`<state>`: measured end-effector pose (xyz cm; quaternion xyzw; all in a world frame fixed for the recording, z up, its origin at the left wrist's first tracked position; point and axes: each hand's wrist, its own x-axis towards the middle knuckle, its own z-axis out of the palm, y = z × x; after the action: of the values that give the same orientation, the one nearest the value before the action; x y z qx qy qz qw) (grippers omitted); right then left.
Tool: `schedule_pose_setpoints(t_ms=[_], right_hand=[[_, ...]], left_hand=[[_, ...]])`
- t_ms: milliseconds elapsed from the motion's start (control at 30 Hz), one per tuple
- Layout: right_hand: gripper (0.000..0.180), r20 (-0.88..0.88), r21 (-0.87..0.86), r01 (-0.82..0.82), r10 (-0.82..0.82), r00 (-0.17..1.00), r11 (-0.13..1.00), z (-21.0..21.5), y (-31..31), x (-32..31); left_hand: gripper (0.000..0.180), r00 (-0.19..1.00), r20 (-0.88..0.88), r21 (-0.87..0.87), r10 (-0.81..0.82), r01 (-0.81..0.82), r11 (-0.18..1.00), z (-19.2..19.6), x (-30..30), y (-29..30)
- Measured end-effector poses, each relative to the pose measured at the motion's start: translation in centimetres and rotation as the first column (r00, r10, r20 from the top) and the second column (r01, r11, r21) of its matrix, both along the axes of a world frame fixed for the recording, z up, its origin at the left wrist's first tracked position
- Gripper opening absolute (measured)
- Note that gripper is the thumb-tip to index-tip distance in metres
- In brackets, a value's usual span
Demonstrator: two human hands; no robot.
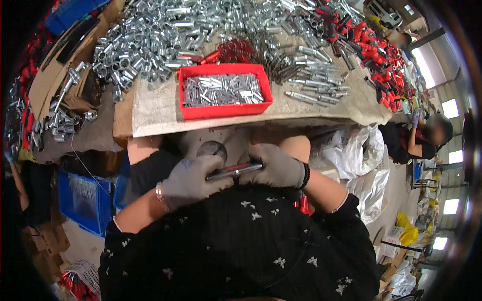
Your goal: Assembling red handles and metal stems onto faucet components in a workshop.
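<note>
In front of my lap, both gloved hands grip a short shiny metal rod (235,171) with a thicker band at its middle. My left hand (193,179), in a grey glove, is closed round the rod's left end. The fingers of my right hand (276,166), gloved alike, are wrapped about the right end. Just beyond the hands, on the table (155,118), stands a red plastic box (226,111) with many small metal pins (221,90). Under the table edge, a round grey thing (212,149) shows partly behind my left hand.
Heaped metal sockets (145,42) cover the table's back left. Slim metal rods (321,80) and dark springs (276,65) lie right of the box, with red-and-black parts (371,55) beyond. Blue bins (83,200) stand lower left, white sacks (356,155) right. Another person (416,138) works far right.
</note>
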<state>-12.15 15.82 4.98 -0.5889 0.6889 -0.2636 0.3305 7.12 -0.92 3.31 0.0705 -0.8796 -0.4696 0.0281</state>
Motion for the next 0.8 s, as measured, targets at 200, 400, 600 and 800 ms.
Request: schedule_pose_setpoints(t_ms=[200, 400, 600, 800], right_hand=[[0.034, 0.153, 0.143, -0.053, 0.031, 0.988, 0.988, 0.1, -0.8, -1.3], [0.032, 0.501, 0.466, 0.021, -0.283, 0.818, 0.884, 0.7, -0.6, -1.1], [0.033, 0.495, 0.439, 0.057, -0.294, 0.818, 0.896, 1.7, -0.3, -0.7], [0.036, 0.305, 0.217, 0.116, -0.181, 0.935, 0.969, -0.3, 0.1, -1.0]], left_hand=[[0.038, 0.993, 0.098, -0.010, -0.066, 0.068, 0.998, 0.3, -1.0, -0.9], [0.033, 0.964, 0.247, 0.168, -0.100, 0.059, 0.984, 0.2, -2.3, -1.9], [0.034, 0.942, 0.315, 0.176, -0.117, 0.063, 0.982, 0.6, -2.6, -1.6], [0.038, 0.975, 0.214, 0.050, -0.066, 0.056, 0.997, 0.8, -2.0, -0.5]])
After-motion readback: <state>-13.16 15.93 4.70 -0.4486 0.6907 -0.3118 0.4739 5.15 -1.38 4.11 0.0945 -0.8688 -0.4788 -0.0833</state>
